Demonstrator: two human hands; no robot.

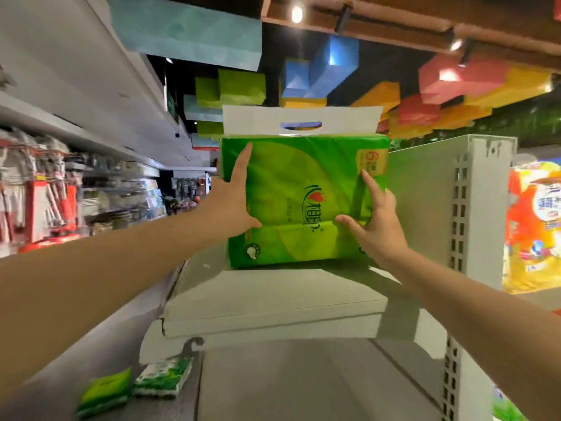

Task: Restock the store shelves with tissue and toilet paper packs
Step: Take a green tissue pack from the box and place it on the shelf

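So the green tissue pack (303, 202) is up at the top shelf (273, 296), standing on its bottom edge with the white carry handle (300, 121) pointing up and its printed face toward the person. It sits straight ahead of both arms, and its long side runs left to right across the shelf, so whatever push comes next probably goes straight back into the shelf, away from the person. Both hands are about equally far forward, neither clearly nearer. The left hand (235, 192) is on the pack's left edge, fingers mostly straight and lying flat on the front face, with the thumb down near the middle seam. It looks more like pressing and steadying than gripping. The right hand (375, 220) is spread on the lower right part of the face, fingers a bit bent and splayed, touching but not wrapped around anything. Whether the pack's base is fully resting on the shelf or hanging just above it is hard to tell. A perforated white upright (461, 208) stands just right of the pack, and an orange pack (534, 226) sits beyond that. Two small green packets (136, 387) lie on a lower shelf.
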